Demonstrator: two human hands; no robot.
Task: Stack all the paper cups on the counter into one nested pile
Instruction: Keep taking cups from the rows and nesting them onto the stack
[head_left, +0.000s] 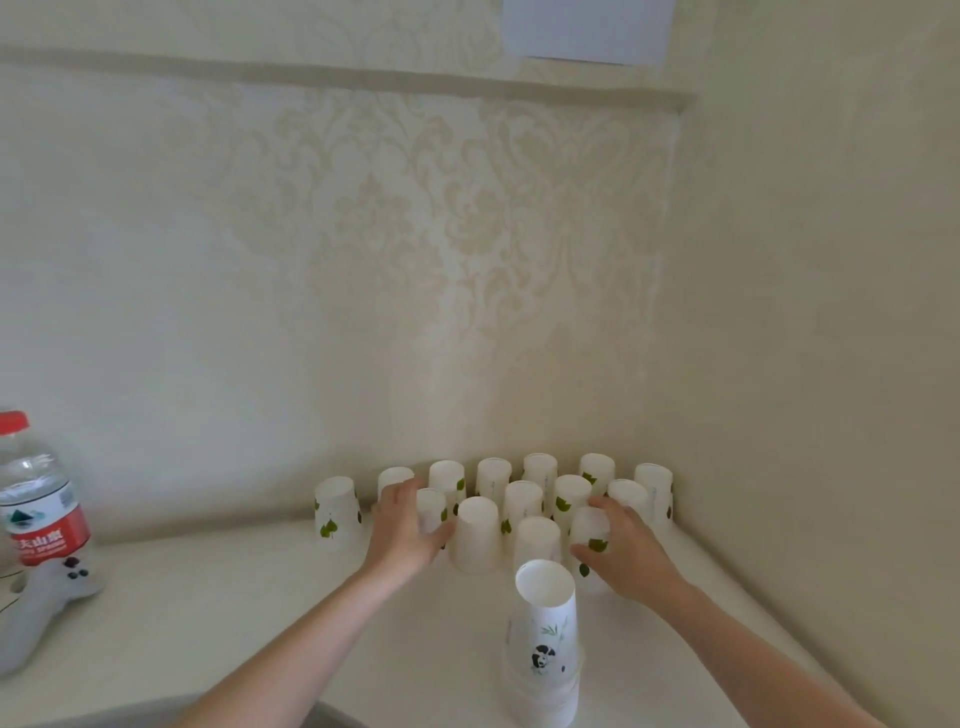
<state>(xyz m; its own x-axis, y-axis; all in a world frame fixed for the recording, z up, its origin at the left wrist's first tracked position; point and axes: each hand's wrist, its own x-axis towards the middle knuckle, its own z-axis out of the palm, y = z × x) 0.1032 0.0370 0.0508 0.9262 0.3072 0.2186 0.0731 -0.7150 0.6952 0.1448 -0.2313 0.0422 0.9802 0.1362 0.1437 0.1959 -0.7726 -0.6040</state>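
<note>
Several white paper cups with green leaf prints stand upside down in rows on the white counter (208, 613), toward the back corner. A nested pile of upturned cups (545, 644), with a panda print, stands in front of them near the counter's front edge. My left hand (402, 530) is wrapped around one upturned cup (431, 512) at the left of the middle row. My right hand (626, 545) grips another upturned cup (589, 530) at the right of the front rows. One cup (336, 512) stands apart at the far left.
A water bottle (39, 499) with a red cap and red label stands at the left edge. A white game controller (47, 603) lies in front of it. Papered walls close the corner behind and to the right of the cups.
</note>
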